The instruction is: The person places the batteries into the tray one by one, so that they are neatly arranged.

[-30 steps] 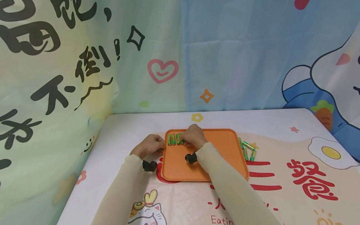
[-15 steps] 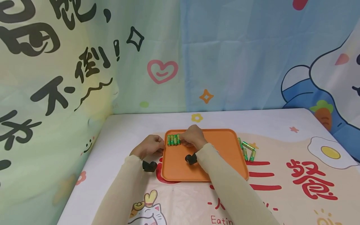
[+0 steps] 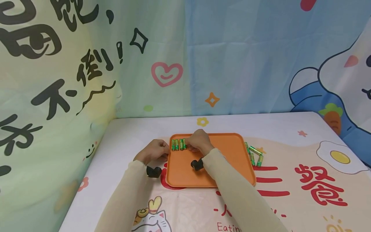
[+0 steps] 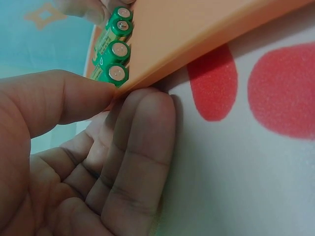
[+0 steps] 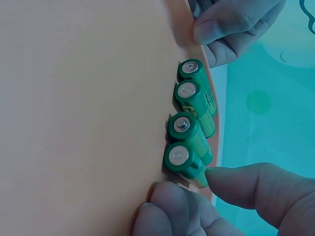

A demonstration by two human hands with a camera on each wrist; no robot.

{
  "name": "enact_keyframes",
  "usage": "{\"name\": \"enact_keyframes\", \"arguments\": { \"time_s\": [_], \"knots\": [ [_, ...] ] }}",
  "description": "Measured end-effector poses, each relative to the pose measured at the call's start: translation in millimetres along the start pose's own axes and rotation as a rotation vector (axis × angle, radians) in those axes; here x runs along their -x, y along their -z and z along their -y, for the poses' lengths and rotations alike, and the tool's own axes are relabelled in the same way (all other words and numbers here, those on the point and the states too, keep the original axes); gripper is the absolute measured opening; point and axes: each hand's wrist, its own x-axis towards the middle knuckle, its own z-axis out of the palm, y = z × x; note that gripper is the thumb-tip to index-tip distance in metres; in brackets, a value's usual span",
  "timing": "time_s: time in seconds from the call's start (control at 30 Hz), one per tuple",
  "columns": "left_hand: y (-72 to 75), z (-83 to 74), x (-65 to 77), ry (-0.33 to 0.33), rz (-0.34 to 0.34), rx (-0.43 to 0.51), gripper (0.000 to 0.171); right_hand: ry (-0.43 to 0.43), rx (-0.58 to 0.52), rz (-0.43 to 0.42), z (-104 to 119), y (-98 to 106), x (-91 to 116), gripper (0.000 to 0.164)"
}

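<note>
Several green batteries (image 5: 189,132) stand side by side in a row at the far left of an orange tray (image 3: 232,174). A small gap splits the row into two pairs. My left hand (image 3: 153,150) holds the tray's left rim, thumb (image 4: 74,98) on top at the edge and fingers (image 4: 147,132) below it. At the right end of the row is my right hand (image 3: 200,141). Its thumb (image 5: 241,186) touches the far end of the nearest battery (image 5: 184,160), while its bent fingers (image 5: 170,201) lie just beside that battery, seemingly without gripping it.
Several more green batteries (image 3: 255,150) lie loose on the table, just past the tray's right edge. A printed cloth (image 3: 290,129) covers the table, and a patterned curtain (image 3: 232,64) hangs behind it.
The batteries in the tray were first pushed close together, the rightmost going left. Now the left pair has shifted slightly left, leaving a gap. Both hands have barely moved.
</note>
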Motion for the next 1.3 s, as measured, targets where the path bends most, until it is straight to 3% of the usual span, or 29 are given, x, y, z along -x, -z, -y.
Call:
{"name": "enact_keyframes", "arguments": {
  "time_s": [0.47,0.73,0.93,1.13,1.3],
  "knots": [
    [-3.0,-1.2,-0.9,-0.002,-0.002,-0.015,0.004,-0.025,-0.033,0.008,-3,4,-1,0.015],
    [-0.2,-1.0,1.1,-0.013,0.014,-0.003,0.008,0.06,-0.125,0.045,-11,22,11,0.025],
    [2.1,-2.2,5.5,-0.019,0.023,-0.004,0.01,0.119,-0.119,0.034,-28,59,21,0.016],
    [1.3,-1.8,4.5,-0.023,0.033,-0.024,0.011,0.088,-0.02,-0.023,-48,105,38,0.025],
    [1.9,-2.1,5.7,-0.022,0.038,-0.02,0.011,0.053,-0.022,-0.063,-67,141,50,0.029]
  ]
}}
